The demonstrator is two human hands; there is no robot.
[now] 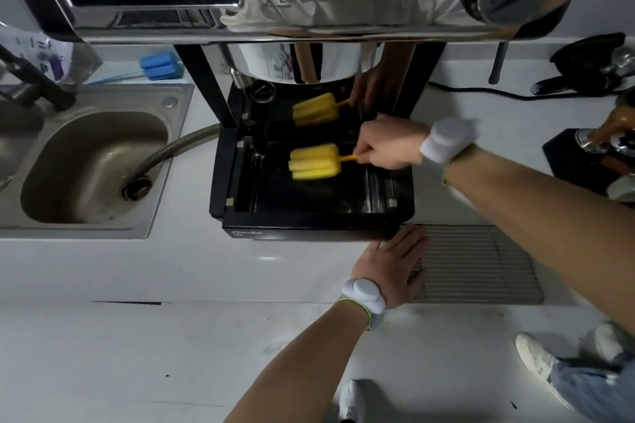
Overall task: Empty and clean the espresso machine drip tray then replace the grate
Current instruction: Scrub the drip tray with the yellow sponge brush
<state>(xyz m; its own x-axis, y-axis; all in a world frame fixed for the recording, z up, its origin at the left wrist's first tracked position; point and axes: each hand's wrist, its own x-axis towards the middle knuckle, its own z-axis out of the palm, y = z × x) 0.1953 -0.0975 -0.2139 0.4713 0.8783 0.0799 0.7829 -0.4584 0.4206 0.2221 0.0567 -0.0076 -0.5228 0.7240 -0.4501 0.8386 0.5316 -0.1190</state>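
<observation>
While the right hand (pixel 388 144) pinches the orange handle of a yellow sponge brush (pixel 314 161) in closed fingers, the sponge head sits inside the black drip tray (pixel 316 216), just left of those fingers; it is motion-blurred. The left hand (pixel 391 268) lies flat, fingers together and extended, on the counter (pixel 171 268), fingertips over the near edge of the metal grate (pixel 481 264), which lies just right of them, off the tray.

Risks: a hard stroke could slop residue over the tray rim; the tray, not held, may shift.

Writing: a small logo on the tray front, too small to read.
</observation>
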